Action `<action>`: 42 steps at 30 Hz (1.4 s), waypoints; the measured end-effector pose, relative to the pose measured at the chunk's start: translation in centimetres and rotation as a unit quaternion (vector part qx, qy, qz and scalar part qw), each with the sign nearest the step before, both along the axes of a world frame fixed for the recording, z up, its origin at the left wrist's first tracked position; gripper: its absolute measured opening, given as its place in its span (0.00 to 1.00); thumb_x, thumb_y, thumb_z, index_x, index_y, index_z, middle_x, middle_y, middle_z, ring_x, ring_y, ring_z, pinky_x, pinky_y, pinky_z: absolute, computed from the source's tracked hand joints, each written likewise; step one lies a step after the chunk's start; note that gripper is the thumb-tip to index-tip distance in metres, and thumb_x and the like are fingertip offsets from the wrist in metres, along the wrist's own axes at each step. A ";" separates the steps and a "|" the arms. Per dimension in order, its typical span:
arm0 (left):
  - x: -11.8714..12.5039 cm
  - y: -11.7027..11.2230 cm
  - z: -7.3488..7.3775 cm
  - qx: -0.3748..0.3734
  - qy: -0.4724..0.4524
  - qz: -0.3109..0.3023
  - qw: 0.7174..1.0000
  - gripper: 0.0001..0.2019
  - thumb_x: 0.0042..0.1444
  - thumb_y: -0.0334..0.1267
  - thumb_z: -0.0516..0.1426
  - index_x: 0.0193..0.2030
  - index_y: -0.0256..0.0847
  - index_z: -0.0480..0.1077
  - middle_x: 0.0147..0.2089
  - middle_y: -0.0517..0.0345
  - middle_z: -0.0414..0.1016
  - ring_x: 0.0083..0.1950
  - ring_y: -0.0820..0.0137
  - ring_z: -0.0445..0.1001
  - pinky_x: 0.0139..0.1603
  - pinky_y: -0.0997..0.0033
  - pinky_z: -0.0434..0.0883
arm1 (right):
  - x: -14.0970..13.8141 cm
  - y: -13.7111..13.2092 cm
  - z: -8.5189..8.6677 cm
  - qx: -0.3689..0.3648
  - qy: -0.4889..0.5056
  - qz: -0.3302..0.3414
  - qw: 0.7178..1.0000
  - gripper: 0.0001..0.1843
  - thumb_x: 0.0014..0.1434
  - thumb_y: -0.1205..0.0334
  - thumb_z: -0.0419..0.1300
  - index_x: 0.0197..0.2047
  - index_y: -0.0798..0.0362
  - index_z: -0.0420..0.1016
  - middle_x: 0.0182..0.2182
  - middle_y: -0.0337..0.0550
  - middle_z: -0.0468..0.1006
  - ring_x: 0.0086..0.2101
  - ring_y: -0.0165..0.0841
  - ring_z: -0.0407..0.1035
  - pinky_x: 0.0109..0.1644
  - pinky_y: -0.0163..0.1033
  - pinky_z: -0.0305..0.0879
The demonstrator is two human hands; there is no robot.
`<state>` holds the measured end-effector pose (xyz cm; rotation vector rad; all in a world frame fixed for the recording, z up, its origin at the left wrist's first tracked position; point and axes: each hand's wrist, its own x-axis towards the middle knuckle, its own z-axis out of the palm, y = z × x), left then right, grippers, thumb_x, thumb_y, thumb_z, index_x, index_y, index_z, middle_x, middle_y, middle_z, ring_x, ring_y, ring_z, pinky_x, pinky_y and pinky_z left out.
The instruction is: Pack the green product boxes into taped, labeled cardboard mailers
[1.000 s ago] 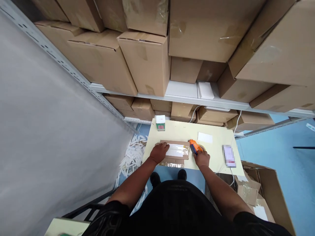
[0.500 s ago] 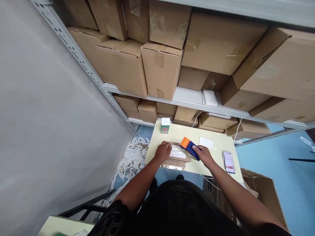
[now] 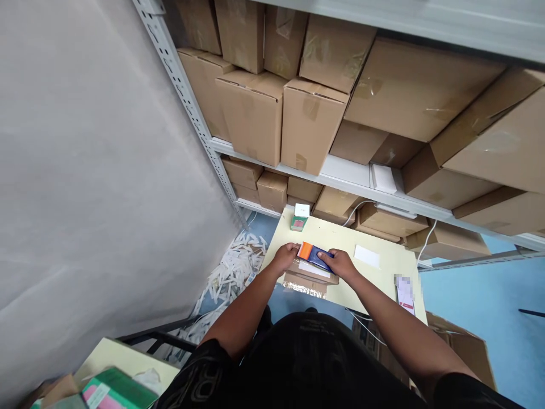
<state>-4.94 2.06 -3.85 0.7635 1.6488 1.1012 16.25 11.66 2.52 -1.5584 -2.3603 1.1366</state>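
My right hand (image 3: 338, 263) is wrapped round a blue and orange tape dispenser (image 3: 315, 255), held flat over the top of a small cardboard box (image 3: 332, 278). The dispenser's orange end points left. At the box's far left corner my left hand (image 3: 286, 257) is closed, its fingertips on the edge close to that orange end. A white label (image 3: 314, 268) lies on the box, partly covered by the dispenser. From the box's near side a flap (image 3: 304, 284) with shiny clear tape sticks out toward me over the table edge.
On the cream table (image 3: 272, 244) are a green and white carton (image 3: 300, 217), a sheet of white paper (image 3: 367, 256) and a phone (image 3: 405, 295). Shelves of cardboard boxes (image 3: 313, 125) rise behind. White paper strips (image 3: 230, 270) litter the floor at left. An open carton (image 3: 464, 346) stands right.
The tape dispenser has moved left across the box and now lies flatter, close to my left hand. My head view has shifted left, bringing a green package into view at lower left.
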 end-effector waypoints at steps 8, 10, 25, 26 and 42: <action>-1.1 -0.9 0.1 0.009 0.118 0.011 0.993 0.09 0.62 0.38 0.54 0.37 0.41 0.75 0.37 0.58 0.81 0.39 0.67 0.76 0.42 0.70 0.70 | -0.8 0.3 1.4 0.016 -0.057 0.053 0.997 0.31 0.58 0.30 0.58 0.22 0.49 0.73 0.20 0.40 0.74 0.26 0.35 0.70 0.30 0.36 0.56; -2.4 -1.4 0.0 0.001 0.146 0.021 0.989 0.09 0.63 0.37 0.53 0.38 0.41 0.75 0.37 0.57 0.80 0.39 0.67 0.76 0.43 0.69 0.70 | -0.4 0.7 1.7 0.015 -0.067 0.061 0.996 0.31 0.59 0.30 0.58 0.24 0.50 0.75 0.21 0.42 0.76 0.27 0.36 0.71 0.30 0.36 0.56; -3.9 0.3 -3.2 -0.026 0.217 0.035 0.975 0.11 0.68 0.39 0.50 0.45 0.42 0.73 0.37 0.57 0.80 0.41 0.66 0.78 0.46 0.69 0.69 | 2.8 0.4 0.1 0.003 -0.079 -0.003 0.997 0.31 0.61 0.30 0.56 0.34 0.50 0.84 0.25 0.44 0.81 0.30 0.39 0.76 0.32 0.37 0.60; -3.8 0.3 -3.5 -0.033 0.216 0.030 0.975 0.11 0.68 0.39 0.51 0.44 0.42 0.74 0.38 0.56 0.80 0.41 0.66 0.78 0.45 0.69 0.69 | 2.7 0.3 0.1 0.003 -0.083 -0.005 0.997 0.32 0.62 0.30 0.55 0.34 0.50 0.84 0.25 0.45 0.82 0.30 0.39 0.76 0.32 0.37 0.61; -1.4 -1.6 -2.8 0.087 0.323 -0.134 0.933 0.23 0.63 0.35 0.52 0.65 0.40 0.69 0.71 0.45 0.66 0.73 0.58 0.62 0.72 0.54 0.59 | 1.9 -0.2 0.3 -0.010 -0.102 -0.022 0.994 0.31 0.62 0.30 0.56 0.41 0.48 0.87 0.32 0.47 0.85 0.35 0.42 0.78 0.34 0.38 0.62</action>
